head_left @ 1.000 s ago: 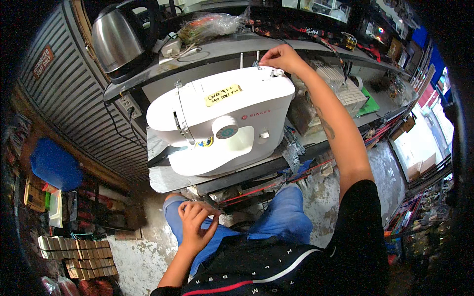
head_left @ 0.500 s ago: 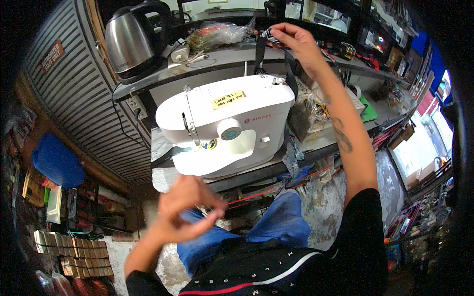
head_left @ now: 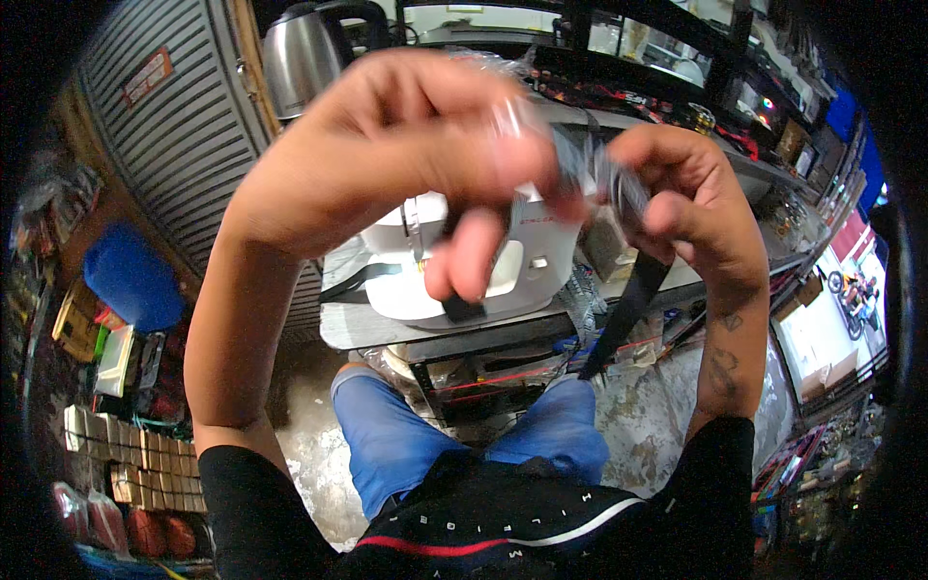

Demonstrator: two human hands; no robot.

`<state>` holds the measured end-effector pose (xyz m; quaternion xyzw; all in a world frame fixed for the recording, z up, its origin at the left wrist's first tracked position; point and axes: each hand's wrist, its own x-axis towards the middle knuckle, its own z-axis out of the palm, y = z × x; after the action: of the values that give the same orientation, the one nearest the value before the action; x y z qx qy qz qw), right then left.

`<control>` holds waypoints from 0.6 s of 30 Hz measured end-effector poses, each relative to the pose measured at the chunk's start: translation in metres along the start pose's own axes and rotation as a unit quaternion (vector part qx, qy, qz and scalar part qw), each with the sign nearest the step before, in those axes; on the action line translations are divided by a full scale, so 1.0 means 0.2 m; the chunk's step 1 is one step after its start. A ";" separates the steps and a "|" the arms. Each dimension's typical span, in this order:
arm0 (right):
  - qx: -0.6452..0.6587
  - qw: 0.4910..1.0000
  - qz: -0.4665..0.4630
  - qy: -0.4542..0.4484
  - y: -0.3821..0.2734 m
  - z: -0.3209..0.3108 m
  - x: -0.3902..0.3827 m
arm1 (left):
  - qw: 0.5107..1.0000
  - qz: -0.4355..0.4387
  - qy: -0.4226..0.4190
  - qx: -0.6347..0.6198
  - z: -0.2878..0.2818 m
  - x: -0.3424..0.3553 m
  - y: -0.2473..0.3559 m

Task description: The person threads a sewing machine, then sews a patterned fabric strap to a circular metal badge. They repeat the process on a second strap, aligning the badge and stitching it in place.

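Both hands are raised close to the head camera, meeting in front of the white plastic sewing machine [head_left: 541, 275] that stands on the grey counter [head_left: 358, 329]. The left hand [head_left: 406, 145] is curled, its fingers pinched on a small blurred piece, and a short end of black webbing strap [head_left: 462, 307] shows just below its fingertips. The right hand [head_left: 691, 208] is closed around the same strap and what looks like a grey buckle or slider, too blurred to tell for certain; from it the long part of the strap [head_left: 623, 314] hangs down toward the person's blue-jeaned knees [head_left: 387, 445]. By the look of it, the step in hand is fitting or threading the strap at the buckle, held up for a near look. The next move seems to call for a steady right grip while the left fingers feed the strap end precisely. A steel electric kettle [head_left: 304, 53] sits on the shelf behind.
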<state>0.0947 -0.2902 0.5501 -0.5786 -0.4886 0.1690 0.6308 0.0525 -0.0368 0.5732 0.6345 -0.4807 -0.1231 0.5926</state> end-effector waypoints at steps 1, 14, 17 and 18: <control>0.069 0.996 -0.037 -0.034 0.02 -0.01 0.00 | 0.999 0.039 0.010 0.013 0.01 -0.02 0.02; 0.208 0.978 0.004 -0.032 0.52 0.23 0.26 | 0.935 0.045 0.350 -0.032 0.02 -0.31 0.14; 0.199 0.979 0.007 -0.031 0.57 0.27 0.29 | 0.929 0.039 0.368 -0.008 0.01 -0.36 0.14; 0.194 0.980 0.004 -0.032 0.58 0.29 0.31 | 0.929 0.032 0.369 -0.011 0.01 -0.37 0.15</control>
<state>0.1174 -0.1782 0.4634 -0.4413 -0.4640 0.2821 0.7144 -0.0011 0.0226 0.5684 0.6124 -0.2470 0.1334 0.7390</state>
